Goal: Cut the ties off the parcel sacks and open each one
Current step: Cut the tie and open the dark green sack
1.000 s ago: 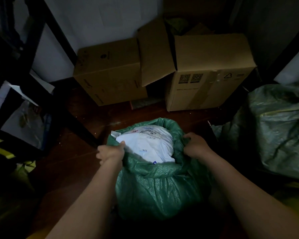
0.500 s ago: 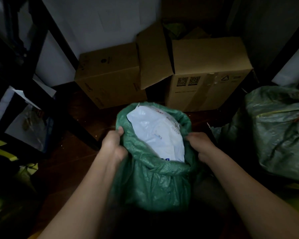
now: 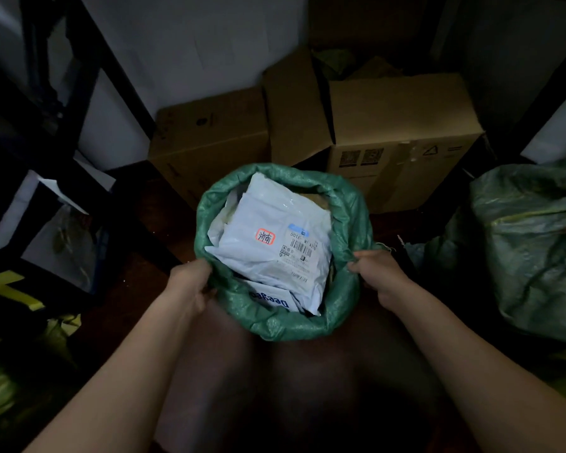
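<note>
Shelving [image 3: 62, 103] takes up the dim left side, a black frame with some pale bags tucked in low, nothing to do with the job right now. Next over, the left hand [image 3: 190, 286] grips the rolled green rim of the open sack [image 3: 275, 325], fingers curled round the fabric, I'd guess so the mouth stays wide and doesn't flop shut. The sack stands on the floor right in front of the person, rim folded down like a cuff, with white mailer parcels [image 3: 275, 243] stacked inside, labels facing up. The right hand [image 3: 379, 276] pinches the opposite rim the same way, pulling against the left. Behind sit cardboard boxes [image 3: 399, 125] along the wall. Far right, another green sack [image 3: 530, 250] looks bundled up, probably next in line
</note>
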